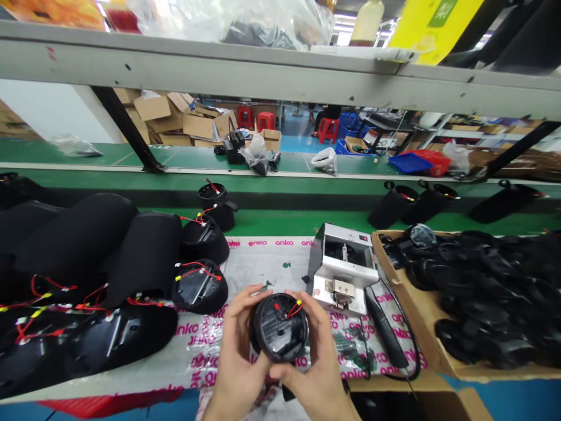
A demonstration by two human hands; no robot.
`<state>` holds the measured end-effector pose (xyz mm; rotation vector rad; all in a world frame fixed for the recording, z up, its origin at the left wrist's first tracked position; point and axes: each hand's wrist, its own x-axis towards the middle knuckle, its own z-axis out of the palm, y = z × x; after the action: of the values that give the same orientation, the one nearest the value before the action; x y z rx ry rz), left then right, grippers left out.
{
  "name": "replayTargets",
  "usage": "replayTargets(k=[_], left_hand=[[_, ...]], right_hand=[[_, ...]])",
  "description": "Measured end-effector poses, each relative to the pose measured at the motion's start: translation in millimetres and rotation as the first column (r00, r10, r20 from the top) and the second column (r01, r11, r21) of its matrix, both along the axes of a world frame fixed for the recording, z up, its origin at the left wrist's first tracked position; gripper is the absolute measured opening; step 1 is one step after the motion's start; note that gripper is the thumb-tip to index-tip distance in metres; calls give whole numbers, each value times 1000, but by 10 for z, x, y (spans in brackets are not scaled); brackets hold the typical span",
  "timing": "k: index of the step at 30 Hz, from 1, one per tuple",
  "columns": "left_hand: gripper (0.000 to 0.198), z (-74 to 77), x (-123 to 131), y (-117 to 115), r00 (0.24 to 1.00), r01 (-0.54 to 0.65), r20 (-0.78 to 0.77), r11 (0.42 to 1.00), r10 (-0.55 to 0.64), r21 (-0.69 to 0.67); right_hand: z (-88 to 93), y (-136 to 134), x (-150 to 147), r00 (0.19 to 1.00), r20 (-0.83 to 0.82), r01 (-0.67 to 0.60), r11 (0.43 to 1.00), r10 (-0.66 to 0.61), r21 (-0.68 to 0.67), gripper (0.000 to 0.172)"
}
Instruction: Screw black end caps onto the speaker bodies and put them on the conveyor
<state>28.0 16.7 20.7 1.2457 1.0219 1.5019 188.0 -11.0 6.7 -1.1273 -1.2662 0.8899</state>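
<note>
Between both hands, over the bench, is a black cylindrical housing (280,336). Its round end faces me, and thin red wires with red and yellow connectors come out near the top. My left hand (239,345) wraps its left side, and my right hand (322,354) grips the right side, with both thumbs at the near rim. Left of my hands, a similar black housing (200,286) with red wires lies on its side. A silver metal machine (344,263) stands just beyond my right hand. A black handle-shaped tool (388,330) lies by it.
Rows of black fabric-covered cylinders (151,251) fill the left. A cardboard box (409,304) on the right holds many black plastic parts (486,298). Several black cylinders (392,204) lie at the back right. A grey shelf beam (263,70) crosses above; printed plastic (210,327) covers the bench.
</note>
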Motion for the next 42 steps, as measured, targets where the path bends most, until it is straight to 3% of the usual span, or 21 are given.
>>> replayTargets(k=[2,4,7,9,12,14,16,18,20,22,27,31,34,37,42], left_hand=[[52,-15,-86,-19,982,71,177,997,-64,-34],[51,-29,-148,-57,951,139,289,988,-112,-74],[66,-75,-90,-139,953,137,294,972,-77,-191],[70,-118,37,-158,971,76,240,966,-15,-247],[70,-142,195,-50,974,18,224,966,42,-258],[67,-109,204,90,981,51,195,971,-5,-233],[63,-53,151,212,988,127,116,969,-104,-211],[61,-8,91,261,984,177,47,961,-171,-212],[62,5,73,224,989,148,28,963,-145,-228],[61,-16,102,133,999,54,22,966,-50,-251],[50,-91,219,-33,980,-201,-50,962,195,-186],[44,-99,258,-3,963,-270,-30,958,269,-99],[40,-81,286,-7,949,-314,-17,946,314,-80],[39,-24,324,-78,952,-305,-39,934,303,-187],[42,55,252,-70,983,-157,37,931,179,-330]], right_hand=[[-8,-12,17,999,-25,-25,999,24,-32,110],[63,27,126,990,17,-136,985,138,-104,116],[277,152,355,935,127,-289,920,330,-264,123],[381,210,418,909,194,-302,903,370,-307,127],[331,155,286,929,294,-163,962,224,-219,117],[197,53,143,961,269,-40,992,72,-122,111],[73,-29,64,995,101,-7,997,15,-80,108],[10,-54,74,993,-116,-10,996,0,-87,93],[-2,-36,121,970,-243,-12,994,-14,-108,67],[-3,-10,134,962,-271,-27,990,-11,-137,53],[-37,5,-112,938,-333,38,984,-94,-173,51],[-61,8,-232,922,-338,150,980,-187,-133,40],[-90,-1,-169,949,-242,180,977,-203,-113,38],[-95,-40,-136,973,-150,162,980,-178,-113,39],[15,-97,-268,944,-280,111,966,-176,-233,45]])
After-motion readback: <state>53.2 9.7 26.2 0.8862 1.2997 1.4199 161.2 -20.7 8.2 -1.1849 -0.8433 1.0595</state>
